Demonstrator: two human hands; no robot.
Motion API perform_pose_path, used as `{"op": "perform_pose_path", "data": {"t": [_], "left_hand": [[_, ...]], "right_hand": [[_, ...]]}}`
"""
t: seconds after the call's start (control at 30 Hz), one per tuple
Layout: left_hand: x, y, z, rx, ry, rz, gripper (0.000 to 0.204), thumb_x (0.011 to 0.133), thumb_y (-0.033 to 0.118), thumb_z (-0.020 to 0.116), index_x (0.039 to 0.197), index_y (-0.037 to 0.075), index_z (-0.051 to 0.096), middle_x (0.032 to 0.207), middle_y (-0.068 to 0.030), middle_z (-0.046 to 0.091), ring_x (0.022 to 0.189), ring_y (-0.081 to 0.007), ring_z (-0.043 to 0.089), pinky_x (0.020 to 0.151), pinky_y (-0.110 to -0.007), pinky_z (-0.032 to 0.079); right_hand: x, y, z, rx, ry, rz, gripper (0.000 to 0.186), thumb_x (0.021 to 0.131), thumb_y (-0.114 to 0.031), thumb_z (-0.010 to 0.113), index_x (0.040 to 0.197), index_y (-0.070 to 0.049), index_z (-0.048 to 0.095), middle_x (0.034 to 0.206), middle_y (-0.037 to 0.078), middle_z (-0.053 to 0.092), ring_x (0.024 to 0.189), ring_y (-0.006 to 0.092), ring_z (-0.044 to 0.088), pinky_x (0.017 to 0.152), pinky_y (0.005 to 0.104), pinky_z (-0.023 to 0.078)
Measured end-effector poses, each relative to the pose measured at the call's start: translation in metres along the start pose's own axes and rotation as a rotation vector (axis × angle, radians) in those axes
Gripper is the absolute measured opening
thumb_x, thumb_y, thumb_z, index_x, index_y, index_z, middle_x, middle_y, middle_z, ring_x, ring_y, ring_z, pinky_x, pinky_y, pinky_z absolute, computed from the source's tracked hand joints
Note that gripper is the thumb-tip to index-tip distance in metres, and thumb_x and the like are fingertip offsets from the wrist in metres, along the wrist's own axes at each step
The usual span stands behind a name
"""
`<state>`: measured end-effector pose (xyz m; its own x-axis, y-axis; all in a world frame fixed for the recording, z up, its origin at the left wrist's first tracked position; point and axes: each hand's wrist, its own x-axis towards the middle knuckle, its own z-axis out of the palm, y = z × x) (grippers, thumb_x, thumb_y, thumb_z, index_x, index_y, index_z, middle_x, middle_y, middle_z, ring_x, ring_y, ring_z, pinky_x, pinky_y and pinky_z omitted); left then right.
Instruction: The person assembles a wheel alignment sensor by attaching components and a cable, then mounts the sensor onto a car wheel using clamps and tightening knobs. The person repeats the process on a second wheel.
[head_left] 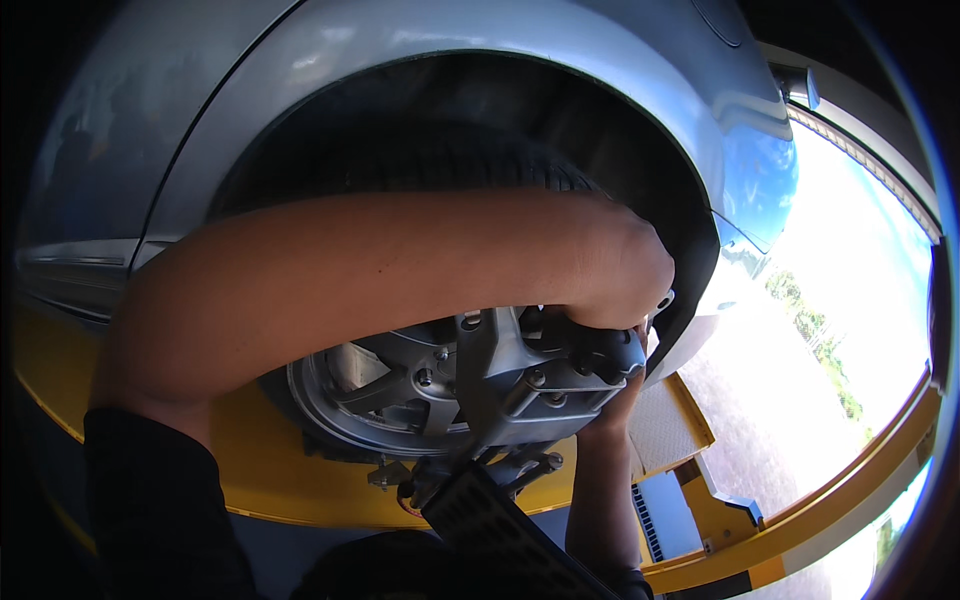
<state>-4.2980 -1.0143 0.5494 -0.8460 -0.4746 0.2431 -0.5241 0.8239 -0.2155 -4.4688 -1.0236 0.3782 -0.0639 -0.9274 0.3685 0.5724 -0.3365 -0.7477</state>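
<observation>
A silver car (400, 35) fills the far side, its wheel arch open above a yellow platform (265, 440). The tyre (430, 168) sits inside the arch, and the wheel (437, 415) shows its spokes on the near side. The task's thing, a grey metal clamp (560, 420), stands in front of the wheel, over its right part; a black panel (500, 525) slants from below it toward the near edge. A dark knob (612, 350) sits at the clamp's upper right.

The left forearm (380, 255) reaches across from the left, bringing the left hand (625, 265) over the knob end. The right hand (622, 395) comes up from the near right, behind that end.

The step in hand seems to be seating or adjusting the clamp on the wheel. The next move probably calls for one hand steadying the clamp while the other works its fastening.

The left hand's fingers curl out of sight and the right's are mostly behind the clamp, so I cannot tell whether either set is pinching or spread. Where the clamp meets the wheel is hidden too, and the tyre's top fades into shadow.
</observation>
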Motion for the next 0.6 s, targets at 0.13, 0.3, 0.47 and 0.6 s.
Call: {"op": "perform_pose_path", "data": {"t": [0.13, 0.3, 0.47, 0.6], "left_hand": [[-0.015, 0.009, -0.009, -0.104, 0.008, -0.194, 0.044, 0.102, 0.039, 0.060, 0.100, -0.001, 0.076, 0.097, -0.0205, 0.076, 0.095, -0.0334, 0.075, 0.087, -0.046, 0.058], [-0.031, 0.018, -0.017, -0.044, -0.042, -0.062, 0.053, 0.097, 0.047, 0.067, 0.118, -0.001, 0.070, 0.101, -0.0194, 0.075, 0.097, -0.0319, 0.075, 0.085, -0.046, 0.059], [-0.018, 0.001, -0.027, -0.215, -0.362, 0.027, 0.070, 0.086, 0.038, 0.081, 0.143, 0.006, 0.055, 0.123, -0.0193, 0.070, 0.111, -0.0326, 0.071, 0.095, -0.047, 0.055], [-0.017, -0.027, -0.030, -0.353, -0.345, 0.240, 0.086, 0.079, 0.019, 0.083, 0.156, 0.022, 0.044, 0.147, -0.0156, 0.058, 0.132, -0.0346, 0.060, 0.112, -0.048, 0.046]], "right_hand": [[-0.001, 0.004, -0.003, -0.001, -0.013, -0.034, 0.062, 0.103, -0.056, 0.054, 0.141, -0.008, 0.050, 0.130, 0.013, 0.062, 0.117, 0.0256, 0.064, 0.098, 0.0407, 0.054], [-0.002, 0.009, -0.013, 0.089, 0.062, 0.027, 0.064, 0.104, -0.059, 0.048, 0.145, -0.010, 0.048, 0.136, 0.012, 0.059, 0.122, 0.0257, 0.062, 0.102, 0.0423, 0.051], [-0.004, 0.005, -0.015, -0.165, -0.047, -0.102, 0.066, 0.107, -0.058, 0.041, 0.147, -0.005, 0.047, 0.139, 0.016, 0.059, 0.127, 0.0274, 0.060, 0.105, 0.0426, 0.051], [-0.004, 0.007, -0.011, -0.073, -0.119, -0.066, 0.072, 0.107, -0.060, 0.039, 0.149, -0.001, 0.044, 0.138, 0.017, 0.059, 0.125, 0.0273, 0.061, 0.105, 0.0412, 0.052]]}}
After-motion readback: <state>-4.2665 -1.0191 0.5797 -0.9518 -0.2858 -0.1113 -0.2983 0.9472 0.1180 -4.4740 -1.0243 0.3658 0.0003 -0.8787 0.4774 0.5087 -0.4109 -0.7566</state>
